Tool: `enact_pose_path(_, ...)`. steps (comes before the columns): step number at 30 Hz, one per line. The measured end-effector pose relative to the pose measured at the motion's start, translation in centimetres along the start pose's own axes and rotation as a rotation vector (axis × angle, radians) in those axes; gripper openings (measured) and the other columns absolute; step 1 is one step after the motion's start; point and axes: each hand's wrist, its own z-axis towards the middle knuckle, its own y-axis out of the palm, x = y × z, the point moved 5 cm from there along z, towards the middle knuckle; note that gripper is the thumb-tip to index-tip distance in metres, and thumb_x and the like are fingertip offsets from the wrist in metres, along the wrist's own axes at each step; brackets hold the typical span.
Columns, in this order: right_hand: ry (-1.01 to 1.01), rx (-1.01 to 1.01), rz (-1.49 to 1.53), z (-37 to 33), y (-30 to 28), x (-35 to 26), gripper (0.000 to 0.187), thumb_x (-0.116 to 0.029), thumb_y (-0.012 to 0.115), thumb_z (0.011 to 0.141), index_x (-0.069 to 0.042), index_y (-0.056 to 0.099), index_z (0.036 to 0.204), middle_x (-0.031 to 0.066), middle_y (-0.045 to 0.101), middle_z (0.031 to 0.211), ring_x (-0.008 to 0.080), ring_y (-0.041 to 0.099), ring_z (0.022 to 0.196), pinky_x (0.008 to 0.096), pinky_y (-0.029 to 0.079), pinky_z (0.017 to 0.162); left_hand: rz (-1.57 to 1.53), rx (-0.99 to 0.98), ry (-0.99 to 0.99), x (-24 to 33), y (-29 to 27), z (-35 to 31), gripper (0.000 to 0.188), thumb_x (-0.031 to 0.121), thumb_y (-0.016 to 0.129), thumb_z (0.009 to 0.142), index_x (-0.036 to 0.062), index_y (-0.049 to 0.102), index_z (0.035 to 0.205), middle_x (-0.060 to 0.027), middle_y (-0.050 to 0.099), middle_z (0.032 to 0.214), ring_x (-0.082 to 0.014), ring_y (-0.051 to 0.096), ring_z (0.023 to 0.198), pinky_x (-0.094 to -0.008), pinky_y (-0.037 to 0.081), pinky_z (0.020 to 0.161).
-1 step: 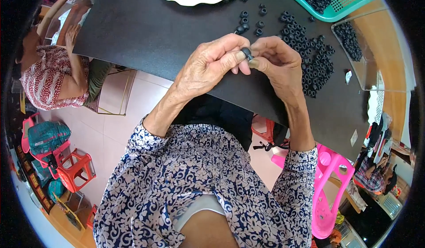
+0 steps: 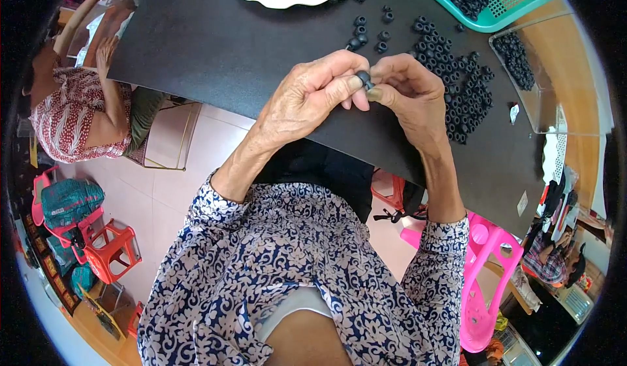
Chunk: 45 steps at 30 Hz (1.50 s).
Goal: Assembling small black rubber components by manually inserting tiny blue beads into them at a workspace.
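Observation:
Above the dark table's front edge my two hands meet around a small black rounded piece (image 2: pixel 364 77). My left hand (image 2: pixel 320 91) is closed, pinching the piece between thumb and forefinger. Closed as well, my right hand (image 2: pixel 410 95) has its thumb and fingertips against the piece's narrower lower end; the fingertips partly hide that end. Several loose black pieces (image 2: pixel 360 31) lie just beyond my hands. To the right of them spreads a large heap of small black pieces with round holes (image 2: pixel 467 98).
A scalloped white dish (image 2: pixel 287 1) of blue beads stands at the far edge of view. At the far right are a green basket (image 2: pixel 503 23) and a clear tray (image 2: pixel 532 108) holding black pieces. A pink chair (image 2: pixel 473 314) is beside me; another person (image 2: pixel 85 114) sits at left.

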Motion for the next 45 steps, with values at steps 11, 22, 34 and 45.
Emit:
enact_pose_path(11,0.092,-0.075,0.054,0.0,-0.7,0.6,0.017,-0.001,0.072,0.081,-0.002,0.062,0.096,0.0012,0.066,0.090,0.0071,0.062,0.083,0.0207,0.050,0.075,0.160,0.039,0.115,0.4,0.5,0.0,0.016,0.012,0.050,0.097,0.0018,0.058,0.107,-0.0061,0.064,0.072,-0.0138,0.060,0.066,-0.0274,0.048,0.061)
enact_pose_path(22,0.176,-0.080,0.085,0.8,-0.7,0.4,0.019,-0.002,0.075,0.078,-0.004,0.061,0.090,-0.0004,0.064,0.084,0.0051,0.059,0.077,0.0186,0.046,0.071,0.208,0.093,0.195,0.3,0.8,0.3,0.014,0.010,0.051,0.095,0.0031,0.058,0.106,-0.0061,0.062,0.069,-0.0134,0.057,0.057,-0.0272,0.044,0.052)
enact_pose_path(34,0.115,-0.118,0.102,0.8,-0.5,0.3,0.026,0.001,0.074,0.078,-0.002,0.058,0.098,0.0029,0.063,0.088,0.0095,0.063,0.081,0.0232,0.052,0.075,-0.098,0.081,0.037,-0.2,0.4,0.6,0.021,0.014,0.050,0.099,-0.0037,0.057,0.108,-0.0047,0.063,0.081,-0.0104,0.058,0.074,-0.0245,0.049,0.070)
enact_pose_path(45,-0.179,0.022,-0.386,-0.3,0.0,-2.0,0.024,0.005,0.069,0.081,0.001,0.065,0.104,0.0019,0.062,0.076,0.0056,0.059,0.069,0.0199,0.048,0.062,0.010,0.051,-0.114,0.0,0.9,1.2,0.025,0.016,0.046,0.099,-0.0049,0.061,0.102,-0.0084,0.066,0.077,-0.0126,0.061,0.073,-0.0252,0.048,0.069)
